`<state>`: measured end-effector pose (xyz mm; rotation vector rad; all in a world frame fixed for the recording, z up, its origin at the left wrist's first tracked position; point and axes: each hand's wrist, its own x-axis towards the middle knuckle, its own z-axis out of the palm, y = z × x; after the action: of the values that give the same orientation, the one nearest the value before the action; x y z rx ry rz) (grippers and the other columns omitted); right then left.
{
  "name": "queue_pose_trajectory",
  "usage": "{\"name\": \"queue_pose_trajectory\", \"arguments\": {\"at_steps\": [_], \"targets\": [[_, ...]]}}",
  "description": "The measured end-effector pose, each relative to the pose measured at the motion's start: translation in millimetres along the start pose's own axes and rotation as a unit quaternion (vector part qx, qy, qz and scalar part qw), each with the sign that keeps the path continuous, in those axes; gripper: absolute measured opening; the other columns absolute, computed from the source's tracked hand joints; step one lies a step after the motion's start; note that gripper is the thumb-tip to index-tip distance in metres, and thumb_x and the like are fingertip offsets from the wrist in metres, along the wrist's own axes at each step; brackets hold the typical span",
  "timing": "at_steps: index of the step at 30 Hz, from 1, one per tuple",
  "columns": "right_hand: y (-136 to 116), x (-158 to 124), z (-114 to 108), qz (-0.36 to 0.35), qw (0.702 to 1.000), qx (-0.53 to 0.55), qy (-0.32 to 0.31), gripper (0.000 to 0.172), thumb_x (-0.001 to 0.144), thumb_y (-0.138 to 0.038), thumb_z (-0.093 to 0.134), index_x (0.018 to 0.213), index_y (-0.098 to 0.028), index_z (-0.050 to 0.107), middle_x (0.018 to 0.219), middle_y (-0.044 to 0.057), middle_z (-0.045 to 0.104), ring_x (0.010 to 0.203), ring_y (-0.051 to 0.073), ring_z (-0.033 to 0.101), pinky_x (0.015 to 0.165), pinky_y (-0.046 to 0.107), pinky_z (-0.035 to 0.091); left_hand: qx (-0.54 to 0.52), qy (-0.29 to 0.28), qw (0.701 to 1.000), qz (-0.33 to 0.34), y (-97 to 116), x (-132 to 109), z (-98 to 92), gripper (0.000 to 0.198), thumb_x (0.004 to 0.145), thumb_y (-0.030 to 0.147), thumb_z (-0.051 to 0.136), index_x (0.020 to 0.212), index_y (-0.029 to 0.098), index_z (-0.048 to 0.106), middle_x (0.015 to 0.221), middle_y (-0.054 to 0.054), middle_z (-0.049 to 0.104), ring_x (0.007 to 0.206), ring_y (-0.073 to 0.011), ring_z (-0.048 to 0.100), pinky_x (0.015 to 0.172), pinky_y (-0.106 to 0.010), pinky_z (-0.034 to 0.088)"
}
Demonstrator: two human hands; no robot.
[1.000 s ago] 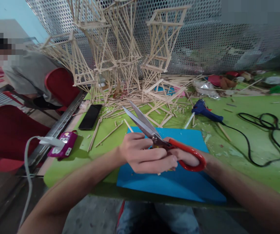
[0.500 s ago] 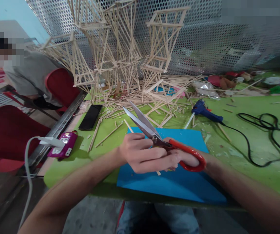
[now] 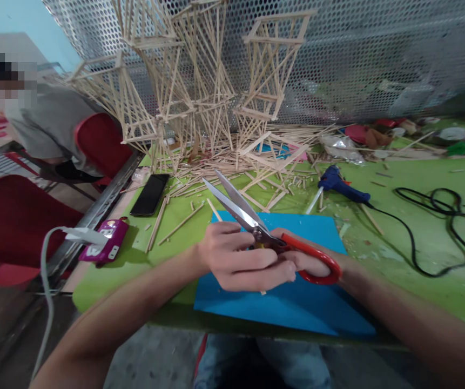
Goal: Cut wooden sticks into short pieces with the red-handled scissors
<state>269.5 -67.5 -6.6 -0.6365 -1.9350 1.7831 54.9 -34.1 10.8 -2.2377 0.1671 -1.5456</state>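
My right hand is closed on the red-handled scissors, whose parted blades point up and left. Beside it, touching, my left hand is closed on a thin wooden stick; the stick's upper end shows above the knuckles and a small tip shows below the fingers. The meeting place of the two hands is partly hidden by the left fingers. Both hands are over a blue sheet on the green table.
Stick towers and loose sticks fill the back. A black phone and purple power strip lie left. At right are a blue glue gun and black cord. A person sits at far left.
My left fingers have shifted slightly down and cover more of the stick's lower end. The scissors have barely moved, their blades still apart.
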Motion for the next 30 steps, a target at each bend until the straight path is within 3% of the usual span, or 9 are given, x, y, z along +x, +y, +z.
{"name": "queue_pose_trajectory", "arguments": {"at_steps": [3,7,9,15,24,27,30], "targets": [[-3,-3,0,0.024,0.999,0.045,0.014,0.009,0.095,-0.029,0.065,0.094,-0.021,0.064,0.075,-0.003,0.066,0.068,0.013,0.059,0.058,0.024,0.048,-0.034,-0.042,0.998,-0.031,3,-4,1.5,0.010,0.087,0.035,0.087,0.093,0.038,0.079,0.072,0.012,0.068,0.038,-0.0033,0.029,0.037,-0.030,0.017],[-6,-4,0,0.025,0.999,0.040,0.025,0.018,0.095,-0.037,0.068,0.095,-0.020,0.063,0.073,-0.004,0.061,0.066,0.011,0.054,0.056,0.022,0.043,-0.058,-0.139,0.985,-0.085,7,-16,4.8,0.009,0.089,0.042,0.083,0.097,0.043,0.080,0.065,0.010,0.064,0.037,-0.0050,0.021,0.036,-0.031,0.012],[-6,-3,0,0.023,0.998,0.040,0.030,0.020,0.095,-0.040,0.068,0.093,-0.020,0.063,0.072,-0.004,0.059,0.065,0.011,0.052,0.054,0.022,0.042,-0.052,-0.160,0.981,-0.092,9,-21,6.6,0.009,0.090,0.046,0.081,0.098,0.044,0.080,0.065,0.009,0.064,0.037,-0.0058,0.020,0.035,-0.031,0.011],[-5,-1,2,0.022,0.998,0.042,0.031,0.022,0.095,-0.042,0.069,0.093,-0.021,0.062,0.073,-0.003,0.060,0.065,0.012,0.054,0.054,0.023,0.044,0.024,-0.038,0.999,-0.013,8,-24,8.4,0.021,0.087,0.046,0.085,0.107,0.049,0.079,0.074,0.010,0.069,0.039,-0.0066,0.029,0.035,-0.031,0.017],[-11,1,2,0.003,1.000,0.016,0.026,0.021,0.096,-0.036,0.064,0.081,-0.023,0.059,0.069,-0.004,0.057,0.064,0.012,0.053,0.054,0.024,0.042,-0.035,-0.115,0.992,-0.031,7,-44,2.9,0.029,0.092,0.044,0.077,0.119,0.052,0.077,0.085,0.007,0.073,0.041,-0.0079,0.034,0.036,-0.031,0.021],[-15,1,3,0.015,0.999,0.014,0.039,0.020,0.093,-0.036,0.066,0.079,-0.024,0.059,0.067,-0.005,0.056,0.062,0.013,0.051,0.052,0.025,0.041,-0.011,-0.090,0.996,-0.014,6,-39,4.0,0.031,0.092,0.043,0.076,0.121,0.053,0.077,0.087,0.007,0.074,0.043,-0.0085,0.035,0.037,-0.031,0.023],[-18,2,4,0.025,0.999,0.013,0.044,0.022,0.093,-0.038,0.067,0.077,-0.024,0.059,0.067,-0.005,0.055,0.062,0.013,0.050,0.053,0.026,0.041,0.011,-0.018,1.000,0.008,4,-24,5.0,0.026,0.088,0.034,0.079,0.109,0.049,0.081,0.090,0.008,0.074,0.045,-0.0077,0.037,0.038,-0.031,0.025]]}}
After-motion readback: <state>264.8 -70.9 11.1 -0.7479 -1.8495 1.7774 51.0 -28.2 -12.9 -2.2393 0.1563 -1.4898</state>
